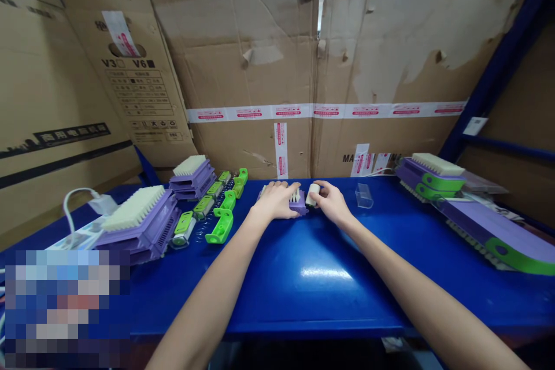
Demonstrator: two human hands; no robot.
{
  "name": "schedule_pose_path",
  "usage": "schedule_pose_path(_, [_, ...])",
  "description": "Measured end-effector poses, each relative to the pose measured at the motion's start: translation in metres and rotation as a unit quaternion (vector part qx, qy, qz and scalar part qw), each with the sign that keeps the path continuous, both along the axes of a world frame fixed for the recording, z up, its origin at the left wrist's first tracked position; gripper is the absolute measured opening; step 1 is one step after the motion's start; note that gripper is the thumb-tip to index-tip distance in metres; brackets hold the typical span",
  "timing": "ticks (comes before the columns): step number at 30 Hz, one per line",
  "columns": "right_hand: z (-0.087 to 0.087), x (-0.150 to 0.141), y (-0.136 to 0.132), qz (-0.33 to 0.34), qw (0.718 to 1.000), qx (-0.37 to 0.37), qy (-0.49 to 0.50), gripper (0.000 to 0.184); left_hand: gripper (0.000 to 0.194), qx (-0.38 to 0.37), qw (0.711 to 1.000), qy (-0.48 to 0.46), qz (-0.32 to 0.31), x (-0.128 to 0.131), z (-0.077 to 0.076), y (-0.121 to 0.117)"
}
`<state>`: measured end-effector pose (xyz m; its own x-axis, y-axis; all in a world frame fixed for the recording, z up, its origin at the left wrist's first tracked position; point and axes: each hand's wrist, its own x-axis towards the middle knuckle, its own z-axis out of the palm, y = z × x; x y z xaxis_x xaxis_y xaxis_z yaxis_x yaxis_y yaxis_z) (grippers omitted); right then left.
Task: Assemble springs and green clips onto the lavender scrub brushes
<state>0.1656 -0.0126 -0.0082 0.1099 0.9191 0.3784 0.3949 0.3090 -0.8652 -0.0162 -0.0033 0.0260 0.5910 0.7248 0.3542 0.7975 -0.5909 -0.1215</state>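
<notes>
My left hand (pixel 276 198) is closed over a purple brush head (pixel 298 204) with white bristles, its thumb on the near side and its fingers across the top. Most of that brush head is hidden under the hand. Just to its right, my right hand (pixel 332 202) pinches a small off-white rounded piece (pixel 312 195) between thumb and fingers. The piece stands beside the brush head; whether the two touch, I cannot tell. A clear plastic piece (pixel 364 196) lies on the blue table (pixel 303 295), right of my right hand.
Stacked purple brush heads (pixel 139 225) and a second stack (pixel 193 178) stand on the left. Green brackets (pixel 222 225), springs (pixel 202 231) and green-and-metal parts (pixel 184 229) lie beside them. Green-and-purple brushes (pixel 433 176) sit at right. Cardboard (pixel 243 69) walls the back; a white charger (pixel 103 203) is far left.
</notes>
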Motion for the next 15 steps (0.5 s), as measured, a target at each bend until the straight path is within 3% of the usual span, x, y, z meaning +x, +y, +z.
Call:
schedule_pose_path(10, [-0.003, 0.004, 0.0036, 0.022, 0.999, -0.006, -0.025, 0.043, 0.072, -0.005, 0.998, -0.054, 0.019, -0.0005, 0.0034, 0.0008])
schedule_pose_path(15, [-0.0063, 0.0063, 0.0052, 0.025, 0.999, 0.003, -0.044, 0.042, 0.077, -0.057, 0.996, -0.038, 0.057, 0.0035, 0.0037, -0.0014])
